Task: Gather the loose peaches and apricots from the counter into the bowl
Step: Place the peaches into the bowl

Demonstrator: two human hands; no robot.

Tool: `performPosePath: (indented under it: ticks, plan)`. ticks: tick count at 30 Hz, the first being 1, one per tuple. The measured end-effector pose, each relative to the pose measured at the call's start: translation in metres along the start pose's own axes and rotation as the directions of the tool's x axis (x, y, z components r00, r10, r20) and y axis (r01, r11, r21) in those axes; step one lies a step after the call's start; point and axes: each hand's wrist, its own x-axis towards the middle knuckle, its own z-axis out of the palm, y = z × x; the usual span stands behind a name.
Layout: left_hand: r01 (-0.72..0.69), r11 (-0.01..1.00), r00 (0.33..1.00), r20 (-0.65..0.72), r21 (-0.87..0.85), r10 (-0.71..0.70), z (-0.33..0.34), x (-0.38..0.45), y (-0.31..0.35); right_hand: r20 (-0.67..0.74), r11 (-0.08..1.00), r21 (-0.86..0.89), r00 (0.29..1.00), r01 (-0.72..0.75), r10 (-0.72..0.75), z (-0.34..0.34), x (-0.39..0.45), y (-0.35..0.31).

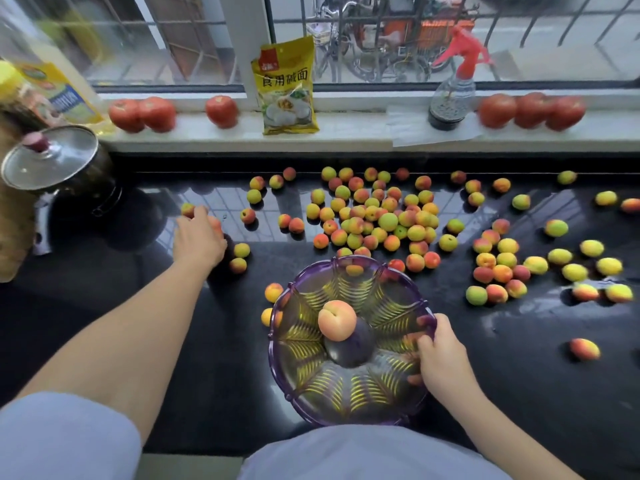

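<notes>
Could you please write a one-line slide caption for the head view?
Left hand reaches for counter fruit while right hand grips the purple bowl holding one peach.

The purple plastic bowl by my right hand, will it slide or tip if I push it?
The ribbed, translucent purple plastic bowl looks light, holding only one large peach, so it would probably slide on the glossy black counter. The right hand gripping its rim likely steadies it.

Tomatoes [221, 111] on windowsill, yellow packet [287, 86], spray bottle [450, 98], lidded pot [59, 164]
</notes>
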Motion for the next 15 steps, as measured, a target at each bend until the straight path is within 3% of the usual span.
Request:
performPosePath:
  ticks: [2,5,8,11,13,15]
  plan:
    - [0.008,0.995,0.998,-0.064,-0.100,-0.014,0.000,-0.012,0.000,0.003,1.000,-0.007,1.000,0.000,0.000,0.000,0.000,0.000]
    - [-0.026,0.914,0.992,-0.120,-0.405,-0.025,-0.015,-0.046,0.008,0.007,1.000,-0.006,1.000,0.004,-0.004,-0.001,0.000,0.002]
    - [-0.090,0.680,0.995,-0.095,-0.728,0.030,-0.043,-0.105,0.016,0.012,1.000,0.023,1.000,0.006,-0.006,0.000,0.000,0.003]
    - [-0.015,0.452,0.975,0.087,-0.892,0.206,-0.056,-0.173,0.012,0.011,0.999,0.032,1.000,0.006,-0.006,0.000,-0.002,0.002]
    - [-0.002,0.479,0.930,0.174,-0.878,0.323,-0.051,-0.210,0.012,0.010,0.999,0.036,1.000,0.009,-0.009,0.000,-0.003,0.001]
    - [-0.044,0.611,0.895,0.240,-0.790,0.375,-0.034,-0.235,0.019,0.012,0.999,0.032,1.000,0.009,-0.010,0.000,-0.004,0.001]
